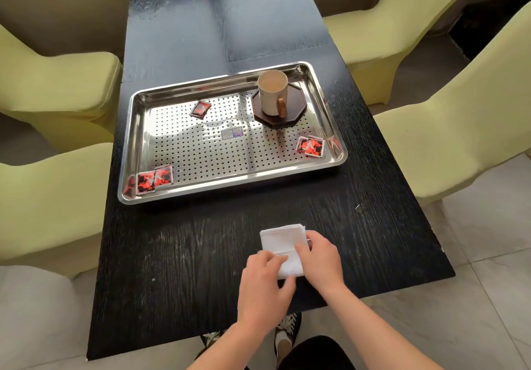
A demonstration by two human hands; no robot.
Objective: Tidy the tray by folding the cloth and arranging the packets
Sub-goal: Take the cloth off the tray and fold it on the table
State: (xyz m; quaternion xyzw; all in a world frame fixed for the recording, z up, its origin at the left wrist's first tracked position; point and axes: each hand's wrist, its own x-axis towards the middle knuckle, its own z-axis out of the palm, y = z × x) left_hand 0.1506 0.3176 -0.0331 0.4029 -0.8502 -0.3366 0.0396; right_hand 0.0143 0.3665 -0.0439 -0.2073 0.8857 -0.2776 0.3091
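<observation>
A white cloth (pixel 280 240), folded small, lies on the black table in front of the steel tray (pixel 138 145). My left hand (pixel 263 286) pinches its near left edge. My right hand (pixel 319 257) rests on its right side with fingers pressing it. Red and black packets lie in the perforated tray: one (pixel 200 109) at the back left, two overlapping (pixel 154 179) in the near left corner, and two overlapping (pixel 311 145) in the near right corner.
A cream mug (pixel 271 91) with a brown handle stands on a dark octagonal coaster (pixel 293 111) at the tray's back right. A small sticker (pixel 232 133) marks the tray's middle. Yellow-green chairs (pixel 57 88) flank the black table (pixel 178 254) on both sides.
</observation>
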